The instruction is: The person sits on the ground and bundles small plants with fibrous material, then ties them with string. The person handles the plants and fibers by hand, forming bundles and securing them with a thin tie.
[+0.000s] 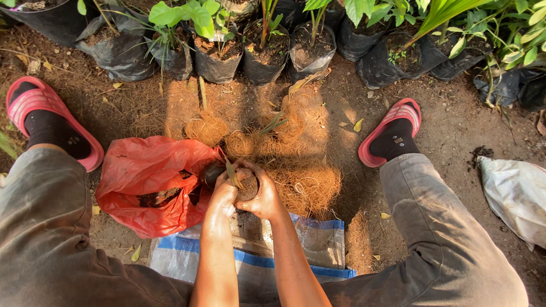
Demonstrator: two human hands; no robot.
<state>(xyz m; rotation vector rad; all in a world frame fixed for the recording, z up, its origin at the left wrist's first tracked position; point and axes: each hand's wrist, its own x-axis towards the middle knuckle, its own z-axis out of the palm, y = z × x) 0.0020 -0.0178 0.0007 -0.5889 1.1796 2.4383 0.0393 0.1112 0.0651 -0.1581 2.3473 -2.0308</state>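
Observation:
My left hand (223,193) and my right hand (263,196) are pressed together around a small dark root ball (248,186) of a seedling with a thin green leaf (232,174) sticking up. Both hands grip it just above a blue and white woven sack (318,241) on the ground. A pile of brown coconut fibre (301,165) lies right behind the hands. A crumpled red plastic bag (151,182) with dark soil in it sits to the left, touching my left hand's side.
A row of black nursery bags (216,59) with green plants stands along the far side. My feet in pink sandals (392,133) rest left and right on the bare soil. A white plastic bag (515,193) lies at the right edge.

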